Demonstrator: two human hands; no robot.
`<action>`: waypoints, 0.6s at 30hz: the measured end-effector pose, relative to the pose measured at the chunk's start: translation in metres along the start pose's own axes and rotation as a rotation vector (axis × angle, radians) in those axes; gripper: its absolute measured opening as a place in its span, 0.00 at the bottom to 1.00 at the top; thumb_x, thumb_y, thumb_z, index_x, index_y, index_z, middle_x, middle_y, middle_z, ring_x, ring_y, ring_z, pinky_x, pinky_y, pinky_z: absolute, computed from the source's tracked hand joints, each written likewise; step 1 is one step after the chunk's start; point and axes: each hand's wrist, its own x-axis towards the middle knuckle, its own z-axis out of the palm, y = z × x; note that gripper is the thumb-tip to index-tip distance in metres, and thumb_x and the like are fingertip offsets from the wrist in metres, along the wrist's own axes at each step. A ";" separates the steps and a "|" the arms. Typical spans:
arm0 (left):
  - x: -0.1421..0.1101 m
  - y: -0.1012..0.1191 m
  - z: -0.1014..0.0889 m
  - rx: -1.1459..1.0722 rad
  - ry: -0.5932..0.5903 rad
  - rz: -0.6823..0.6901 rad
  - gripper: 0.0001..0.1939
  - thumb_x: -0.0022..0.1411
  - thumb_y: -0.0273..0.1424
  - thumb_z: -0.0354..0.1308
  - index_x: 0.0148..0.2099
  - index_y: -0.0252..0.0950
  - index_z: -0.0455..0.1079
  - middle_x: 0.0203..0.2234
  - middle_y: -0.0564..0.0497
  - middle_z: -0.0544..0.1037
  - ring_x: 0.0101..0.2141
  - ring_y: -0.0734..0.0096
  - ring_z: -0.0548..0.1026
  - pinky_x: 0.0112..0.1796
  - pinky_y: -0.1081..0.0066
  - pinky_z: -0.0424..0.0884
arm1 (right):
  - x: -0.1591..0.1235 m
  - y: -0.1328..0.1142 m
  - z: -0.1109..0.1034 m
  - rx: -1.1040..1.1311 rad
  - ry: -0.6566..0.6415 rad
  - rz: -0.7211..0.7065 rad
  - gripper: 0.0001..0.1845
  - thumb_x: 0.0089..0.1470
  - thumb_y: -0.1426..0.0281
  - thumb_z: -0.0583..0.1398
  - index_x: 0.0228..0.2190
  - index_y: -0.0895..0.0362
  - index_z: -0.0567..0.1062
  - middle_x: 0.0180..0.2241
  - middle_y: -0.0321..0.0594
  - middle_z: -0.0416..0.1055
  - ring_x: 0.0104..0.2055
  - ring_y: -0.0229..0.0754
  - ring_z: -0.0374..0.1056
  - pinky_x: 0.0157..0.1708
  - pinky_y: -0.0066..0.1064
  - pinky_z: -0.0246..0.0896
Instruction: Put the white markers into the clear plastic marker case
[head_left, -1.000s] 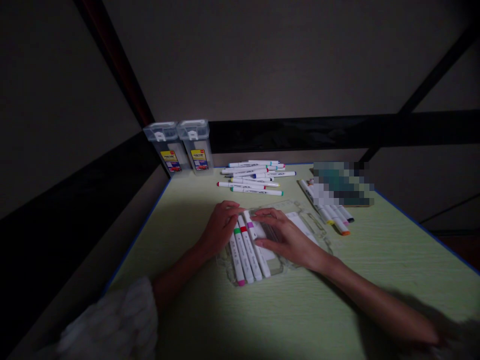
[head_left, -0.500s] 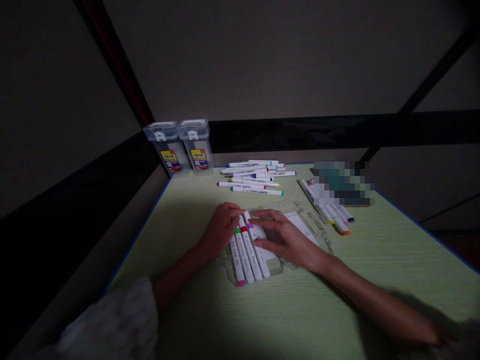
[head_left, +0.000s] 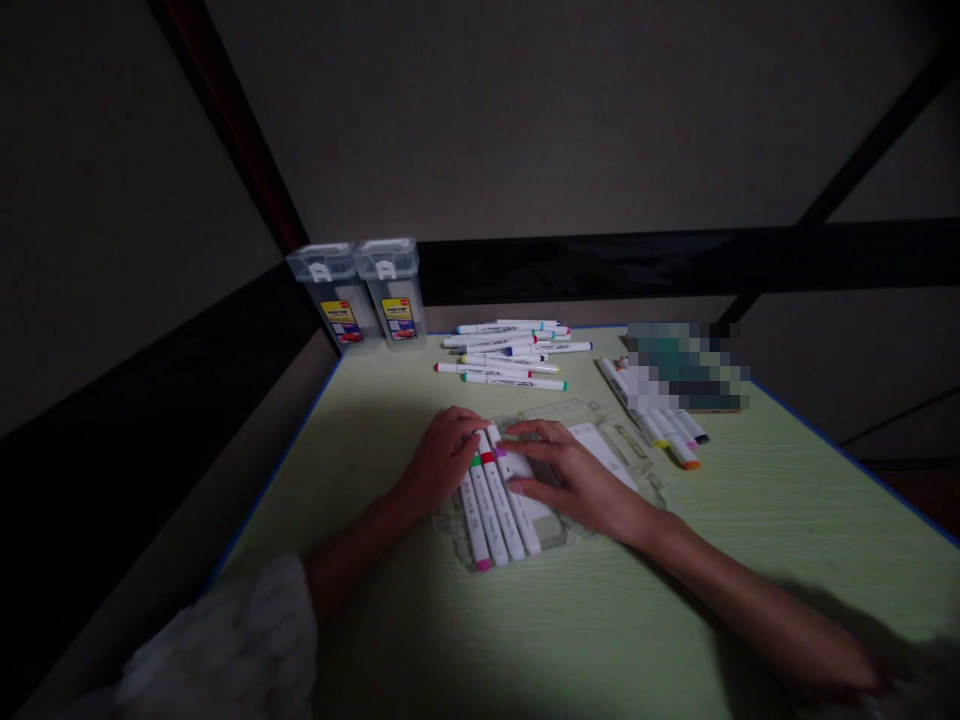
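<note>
The left hand (head_left: 442, 455) curls over the top ends of white markers (head_left: 503, 510) — gripping or not, I cannot tell. Just right of it, they lie along a clear case (head_left: 553, 532); the right hand (head_left: 574, 475) spreads loosely beside the purple-banded marker (head_left: 520, 510).

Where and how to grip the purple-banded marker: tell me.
Probably grip the purple-banded marker mid-barrel, coming from the right: it is long and slim, lying at the row's right end, with the red-banded marker close along its left side and the right hand at its right.
</note>
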 end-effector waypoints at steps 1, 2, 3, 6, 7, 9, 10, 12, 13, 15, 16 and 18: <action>0.000 0.000 0.000 0.002 -0.001 -0.001 0.13 0.54 0.22 0.46 0.39 0.30 0.70 0.37 0.45 0.70 0.41 0.68 0.67 0.46 0.64 0.63 | 0.000 0.000 0.000 0.002 0.001 0.001 0.19 0.48 0.66 0.59 0.44 0.54 0.69 0.46 0.45 0.62 0.51 0.45 0.56 0.50 0.45 0.53; 0.000 0.000 0.000 0.003 -0.002 -0.003 0.13 0.54 0.22 0.46 0.39 0.30 0.70 0.37 0.45 0.70 0.41 0.68 0.67 0.46 0.64 0.63 | 0.000 0.000 0.000 0.004 0.001 0.001 0.19 0.48 0.67 0.59 0.44 0.55 0.69 0.46 0.45 0.62 0.51 0.45 0.56 0.50 0.45 0.53; 0.000 0.000 0.000 0.003 -0.002 -0.004 0.13 0.54 0.22 0.46 0.39 0.30 0.70 0.37 0.45 0.70 0.41 0.68 0.67 0.46 0.64 0.63 | 0.000 0.000 0.000 0.006 0.000 0.000 0.19 0.48 0.67 0.59 0.44 0.55 0.69 0.46 0.45 0.62 0.51 0.44 0.56 0.50 0.44 0.53; 0.000 -0.001 -0.001 0.003 -0.001 0.006 0.13 0.54 0.22 0.46 0.39 0.30 0.70 0.36 0.46 0.70 0.41 0.68 0.67 0.46 0.64 0.63 | 0.000 0.001 0.001 0.007 -0.001 -0.004 0.19 0.48 0.67 0.59 0.44 0.55 0.69 0.46 0.45 0.62 0.51 0.44 0.56 0.50 0.43 0.52; 0.000 -0.001 0.000 0.003 0.002 0.011 0.13 0.54 0.22 0.46 0.38 0.30 0.70 0.36 0.46 0.71 0.41 0.68 0.67 0.46 0.64 0.63 | 0.000 0.001 0.001 0.005 0.000 -0.006 0.19 0.48 0.67 0.59 0.44 0.55 0.69 0.46 0.45 0.62 0.51 0.45 0.56 0.50 0.43 0.52; 0.000 -0.002 0.000 0.003 0.005 0.017 0.13 0.53 0.22 0.46 0.38 0.30 0.70 0.36 0.46 0.71 0.41 0.68 0.67 0.46 0.64 0.64 | 0.000 0.001 0.001 -0.002 -0.001 -0.009 0.19 0.48 0.67 0.59 0.45 0.55 0.69 0.46 0.45 0.62 0.51 0.45 0.56 0.50 0.43 0.52; 0.000 -0.002 0.000 0.004 0.006 0.017 0.13 0.53 0.22 0.46 0.38 0.31 0.70 0.36 0.46 0.71 0.41 0.68 0.68 0.46 0.63 0.64 | 0.000 0.001 0.001 -0.007 -0.005 -0.009 0.19 0.49 0.67 0.59 0.45 0.56 0.69 0.46 0.45 0.62 0.51 0.45 0.56 0.50 0.43 0.52; 0.000 -0.002 0.001 0.006 0.007 0.013 0.13 0.53 0.22 0.46 0.38 0.32 0.70 0.36 0.46 0.71 0.41 0.68 0.68 0.46 0.63 0.64 | 0.001 0.001 0.001 -0.013 -0.013 -0.006 0.19 0.48 0.67 0.59 0.44 0.57 0.69 0.46 0.46 0.62 0.51 0.45 0.56 0.50 0.42 0.52; 0.001 -0.002 0.001 0.008 0.006 0.010 0.13 0.53 0.23 0.46 0.38 0.32 0.70 0.36 0.46 0.71 0.41 0.68 0.68 0.46 0.63 0.64 | 0.001 0.001 0.000 -0.013 -0.016 -0.005 0.19 0.48 0.67 0.59 0.44 0.57 0.69 0.46 0.46 0.62 0.50 0.45 0.56 0.50 0.42 0.52; 0.001 -0.002 0.001 0.010 0.008 0.004 0.13 0.53 0.23 0.47 0.38 0.32 0.70 0.36 0.46 0.71 0.41 0.67 0.68 0.46 0.63 0.64 | 0.001 0.000 0.000 -0.011 -0.015 -0.005 0.19 0.48 0.67 0.59 0.44 0.57 0.70 0.46 0.46 0.63 0.50 0.44 0.56 0.50 0.42 0.52; 0.001 -0.002 0.001 0.011 0.009 0.001 0.13 0.53 0.23 0.47 0.38 0.31 0.70 0.36 0.46 0.71 0.41 0.67 0.68 0.45 0.63 0.64 | 0.001 -0.001 0.000 -0.009 -0.014 -0.006 0.19 0.49 0.67 0.59 0.44 0.56 0.70 0.46 0.46 0.63 0.50 0.44 0.56 0.50 0.42 0.53; 0.000 -0.002 0.001 0.013 0.011 0.000 0.13 0.53 0.23 0.47 0.38 0.32 0.70 0.36 0.46 0.71 0.41 0.68 0.68 0.45 0.63 0.64 | 0.001 -0.001 -0.001 -0.008 -0.014 -0.005 0.18 0.48 0.67 0.59 0.43 0.56 0.70 0.46 0.45 0.63 0.50 0.44 0.56 0.50 0.43 0.53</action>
